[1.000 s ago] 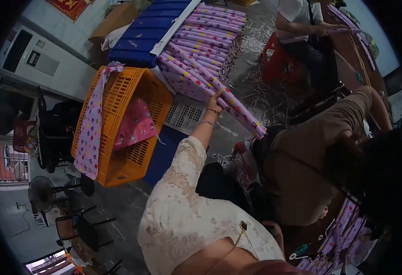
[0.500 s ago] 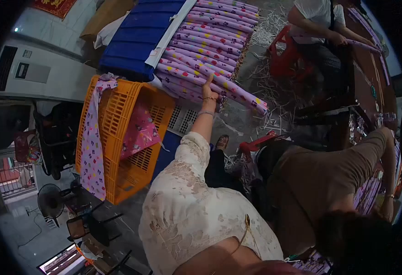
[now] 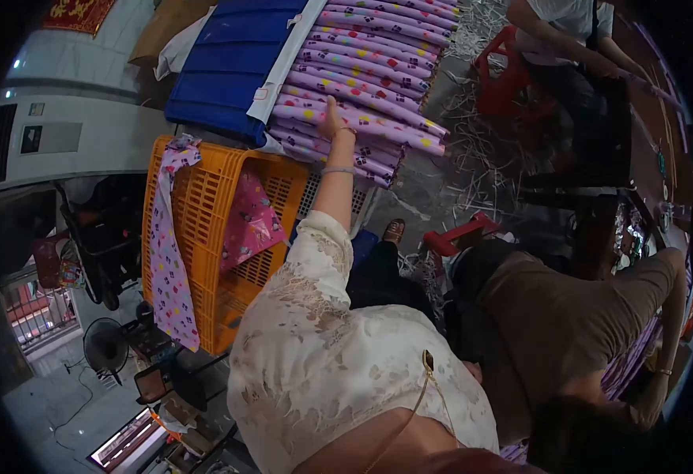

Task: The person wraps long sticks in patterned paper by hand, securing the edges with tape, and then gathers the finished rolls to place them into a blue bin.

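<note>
My left hand (image 3: 333, 124) is at the near side of a pile of long purple patterned rolls (image 3: 374, 77). It is closed around one roll (image 3: 402, 136), with one digit lying along the top and the other fingers mostly hidden. That roll lies on the pile and its right end sticks out past some of the others. White paper strips bind or edge the pile beside a blue plastic bin (image 3: 216, 71). My right hand does not show.
An orange crate (image 3: 212, 229) with pink and purple patterned sheets stands at left. A person in brown (image 3: 552, 324) bends close on my right; another person (image 3: 560, 47) sits at a table (image 3: 647, 158). Red stools (image 3: 461, 235) and paper shreds (image 3: 477, 134) lie between.
My left hand has moved up and left with the roll. The roll's free end has shifted up and now lies closer along the pile. The whole view has shifted slightly.
</note>
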{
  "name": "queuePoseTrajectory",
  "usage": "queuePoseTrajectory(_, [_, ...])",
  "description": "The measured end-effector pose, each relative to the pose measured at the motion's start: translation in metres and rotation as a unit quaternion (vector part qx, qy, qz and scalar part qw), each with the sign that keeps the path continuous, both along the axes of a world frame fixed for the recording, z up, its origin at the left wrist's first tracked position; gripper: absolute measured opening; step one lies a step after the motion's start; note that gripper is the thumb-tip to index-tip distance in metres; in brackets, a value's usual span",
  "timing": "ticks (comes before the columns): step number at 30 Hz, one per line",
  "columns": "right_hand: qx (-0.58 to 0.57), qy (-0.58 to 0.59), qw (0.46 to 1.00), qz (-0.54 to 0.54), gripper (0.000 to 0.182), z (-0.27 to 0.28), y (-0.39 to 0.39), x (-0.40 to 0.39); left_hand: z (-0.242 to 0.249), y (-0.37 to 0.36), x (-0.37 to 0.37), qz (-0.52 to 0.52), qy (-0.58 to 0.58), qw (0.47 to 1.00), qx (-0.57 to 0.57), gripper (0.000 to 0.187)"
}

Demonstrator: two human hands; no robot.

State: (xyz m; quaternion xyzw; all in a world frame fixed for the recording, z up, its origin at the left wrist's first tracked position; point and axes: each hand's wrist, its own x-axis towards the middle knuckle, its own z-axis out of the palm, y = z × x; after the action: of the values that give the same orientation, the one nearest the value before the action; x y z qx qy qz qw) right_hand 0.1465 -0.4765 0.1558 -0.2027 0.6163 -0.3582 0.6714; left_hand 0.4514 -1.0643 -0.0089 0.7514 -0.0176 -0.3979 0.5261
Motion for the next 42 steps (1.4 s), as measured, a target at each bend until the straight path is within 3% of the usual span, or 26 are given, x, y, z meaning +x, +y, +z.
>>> queuePoseTrajectory(1, [0.009, 0.001, 1.0, -0.001, 0.047, -0.002, 0.006, 0.001, -0.004, -0.002, 0.003, -0.003, -0.103, 0.994, 0.029, 0.079])
queuePoseTrajectory(2, [0.016, 0.003, 1.0, -0.001, 0.047, -0.005, 0.01, 0.001, -0.009, -0.006, 0.007, -0.05, -0.259, 0.952, 0.158, 0.087])
queuePoseTrajectory(3, [0.023, 0.005, 1.0, -0.002, 0.047, -0.008, 0.014, 0.0, 0.006, 0.004, 0.007, -0.052, -0.26, 0.951, 0.16, 0.087])
queuePoseTrajectory(6, [0.044, 0.01, 0.999, -0.003, 0.048, -0.019, 0.029, 0.001, 0.05, 0.036, 0.002, -0.14, -0.476, 0.844, 0.203, 0.094])
queuePoseTrajectory(11, [0.069, 0.019, 0.997, -0.019, 0.05, -0.052, 0.053, 0.005, 0.045, 0.049, 0.029, -0.26, -0.535, 0.799, 0.089, 0.08])
queuePoseTrajectory(13, [0.202, -0.126, 0.965, -0.107, 0.009, -0.065, 0.041, 0.007, 0.053, 0.057, 0.034, -0.276, -0.506, 0.813, 0.084, 0.079])
queuePoseTrajectory(15, [0.262, -0.117, 0.949, -0.129, 0.007, -0.024, -0.002, 0.009, 0.061, 0.063, 0.031, -0.28, -0.553, 0.78, 0.081, 0.078])
queuePoseTrajectory(16, [0.318, -0.11, 0.93, -0.145, 0.005, 0.049, -0.058, 0.031, 0.061, 0.064, 0.03, -0.277, -0.601, 0.746, 0.076, 0.076])
queuePoseTrajectory(17, [0.114, -0.048, 0.99, -0.063, 0.076, 0.048, -0.06, 0.032, 0.056, 0.059, 0.027, -0.281, -0.667, 0.688, 0.062, 0.071])
queuePoseTrajectory(19, [0.284, -0.151, 0.937, -0.134, 0.078, 0.016, -0.05, 0.022, 0.073, 0.056, -0.005, -0.348, -0.598, 0.709, -0.139, 0.066])
queuePoseTrajectory(20, [0.224, -0.065, 0.967, -0.106, 0.079, 0.036, -0.072, 0.026, 0.078, 0.062, -0.028, -0.387, -0.547, 0.707, -0.226, 0.062])
queuePoseTrajectory(21, [0.182, -0.098, 0.971, -0.12, 0.076, 0.026, -0.069, 0.024, 0.09, 0.071, -0.052, -0.469, -0.503, 0.67, -0.281, 0.057])
queuePoseTrajectory(22, [0.182, -0.201, 0.946, -0.176, 0.073, 0.065, -0.102, 0.029, 0.102, 0.086, -0.075, -0.548, -0.447, 0.625, -0.33, 0.051])
queuePoseTrajectory(24, [0.178, -0.25, 0.921, -0.239, 0.066, 0.067, -0.104, 0.033, 0.128, 0.126, -0.109, -0.754, -0.082, 0.624, -0.189, 0.04])
queuePoseTrajectory(25, [0.218, -0.258, 0.908, -0.248, 0.066, 0.078, -0.107, 0.033, 0.143, 0.151, -0.118, -0.803, 0.1, 0.582, -0.083, 0.038])
queuePoseTrajectory(26, [0.251, -0.268, 0.896, -0.25, 0.066, 0.087, -0.114, 0.029, 0.144, 0.168, -0.123, -0.856, 0.188, 0.48, -0.037, 0.051])
queuePoseTrajectory(28, [0.248, -0.351, 0.872, -0.235, 0.063, 0.037, -0.07, 0.021, 0.148, 0.211, -0.132, -0.918, 0.137, 0.349, -0.128, 0.067])
queuePoseTrajectory(30, [0.228, -0.432, 0.847, -0.209, 0.06, 0.017, -0.044, 0.029, 0.15, 0.243, -0.137, -0.926, 0.204, 0.289, -0.133, 0.083])
queuePoseTrajectory(31, [0.157, -0.412, 0.869, -0.225, 0.048, 0.022, -0.034, 0.041, 0.149, 0.255, -0.137, -0.944, 0.215, 0.239, -0.072, 0.078])
queuePoseTrajectory(33, [0.064, -0.377, 0.886, -0.263, 0.038, 0.022, 0.001, 0.056, 0.154, 0.279, -0.142, -0.965, 0.167, 0.178, -0.1, 0.066])
queuePoseTrajectory(35, [0.124, -0.119, 0.961, -0.218, 0.051, 0.022, 0.053, 0.065, 0.16, 0.307, -0.138, -0.971, 0.109, 0.128, -0.172, 0.05])
queuePoseTrajectory(36, [0.118, -0.11, 0.954, -0.251, 0.051, 0.024, 0.064, 0.068, 0.159, 0.317, -0.136, -0.966, 0.103, 0.1, -0.214, 0.042])
queuePoseTrajectory(37, [0.16, -0.149, 0.958, -0.183, 0.05, 0.03, 0.077, 0.072, 0.162, 0.333, -0.132, -0.959, 0.1, 0.07, -0.255, 0.035])
queuePoseTrajectory(38, [0.2, -0.189, 0.954, -0.115, 0.05, 0.035, 0.092, 0.077, 0.167, 0.35, -0.131, -0.957, 0.086, 0.048, -0.271, 0.034])
queuePoseTrajectory(40, [0.16, -0.189, 0.958, -0.148, 0.052, 0.026, 0.139, 0.1, 0.176, 0.398, -0.129, -0.952, 0.088, -0.005, -0.294, 0.033])
queuePoseTrajectory(42, [0.122, -0.187, 0.959, -0.176, 0.054, 0.03, 0.184, 0.118, 0.189, 0.453, -0.131, -0.944, 0.016, 0.067, -0.324, 0.033])
